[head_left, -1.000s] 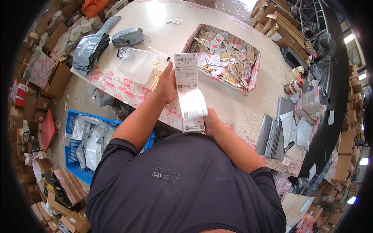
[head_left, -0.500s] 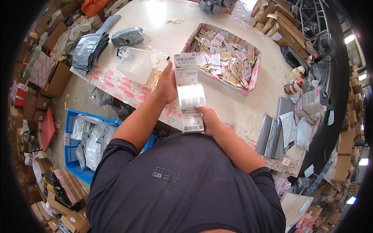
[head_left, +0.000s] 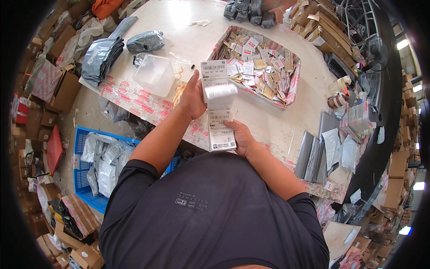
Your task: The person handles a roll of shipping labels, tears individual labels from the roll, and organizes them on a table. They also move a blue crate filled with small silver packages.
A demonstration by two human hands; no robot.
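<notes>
Nearest, seen from above, is the wearer's dark T-shirt, both forearms reaching forward. At lower left, a blue plastic crate holds silvery-white packets.

Just ahead of the chest, the two hands share a strip of white printed labels with barcodes, joined as one long length. The right hand has its grip on the lower stack, thumb on top along the right side. The left hand, a little farther off, has its grip on the upper stack by its left edge, thumb pointing away from the body. Between the stacks, the linking section is blurred.

The strip hangs over the near edge of a pale, worn surface patched with red-and-white tape. Toward its right end lie dark grey rolls and a white pouch.

Beyond the left hand sits a translucent plastic tub, with a small black piece near it. Farther left are a pile of grey plastic bags and a wrapped grey parcel. Beyond the labels, a shallow tray is heaped with small cards.

At the far edge stand dark grey bundles, with stacked cardboard to their right.
</notes>
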